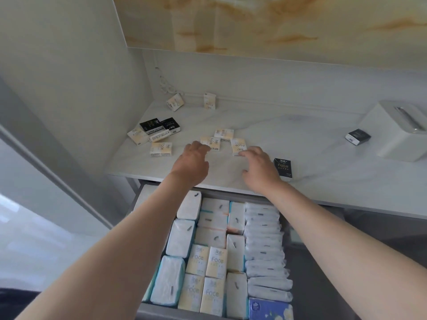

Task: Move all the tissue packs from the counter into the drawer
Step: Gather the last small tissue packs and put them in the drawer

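Head view: left hand (194, 158) and right hand (258, 166), fingers relaxed, gripping nothing, touch cream tissue packs (213, 142) on the counter (300, 139); more lie scattered from ten to three o'clock. Risk: the drawer (173, 314) at six o'clock looks nearly full, so piled packs may jam it.

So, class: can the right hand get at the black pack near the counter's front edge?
Probably yes: the black pack lies just beside the right hand, uncovered, nothing between them.

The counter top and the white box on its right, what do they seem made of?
Counter top: likely stone or marble-look laminate, pale with faint grey veins, slight sheen. White box: probably matte plastic, smooth with rounded corners and a top slot.
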Available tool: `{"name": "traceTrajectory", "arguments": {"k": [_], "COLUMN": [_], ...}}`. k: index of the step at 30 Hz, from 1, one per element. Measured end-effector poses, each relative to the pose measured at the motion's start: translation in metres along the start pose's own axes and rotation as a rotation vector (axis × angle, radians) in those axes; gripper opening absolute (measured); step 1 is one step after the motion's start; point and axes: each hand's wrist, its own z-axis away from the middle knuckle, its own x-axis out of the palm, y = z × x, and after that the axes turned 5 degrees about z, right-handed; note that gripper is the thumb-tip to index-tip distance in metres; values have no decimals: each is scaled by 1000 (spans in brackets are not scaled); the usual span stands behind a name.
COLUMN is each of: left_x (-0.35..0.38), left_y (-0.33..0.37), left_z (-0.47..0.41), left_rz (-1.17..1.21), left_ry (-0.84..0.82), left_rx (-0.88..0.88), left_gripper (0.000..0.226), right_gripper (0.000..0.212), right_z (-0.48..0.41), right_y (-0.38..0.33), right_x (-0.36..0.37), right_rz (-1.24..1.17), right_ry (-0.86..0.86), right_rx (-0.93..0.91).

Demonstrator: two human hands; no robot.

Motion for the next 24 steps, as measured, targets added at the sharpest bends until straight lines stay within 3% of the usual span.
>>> {"name": "traceTrajectory", "arguments": {"k": [5,8,10,14,19,20,22,24], "left_x": [9,16,18,18,18,17,16,15], "left_y": [-12,-15,-15,-4,2,2,2,1], "left_z": [-26,-38,-44,-48,-41,-39,-34,-29], "left_rz": [-126,-203,-206,-311,7,8,-6,10], "left_ry": [-92,-146,-107,123,52,51,64,68], "left_rx": [-5,11,20,71,7,0,-5,8], "left_gripper": [59,63,59,40,29,28,30,33], "right_gripper": [74,74,64,41,26,29,53,71], "right_z": [-22,-28,-29,-31,-28,-26,-20,-14], "right_y": [4,6,8,9,9,11,13,12], "right_x": [7,14,18,19,17,16,12,12], "right_rz": [161,157,97,-54,-70,-94,-182,-274], "right_ry": [-174,-128,-33,154,142,95,-13,-23], "right_rx": [-13,-37,-44,43,79,56,-2,-22]}}
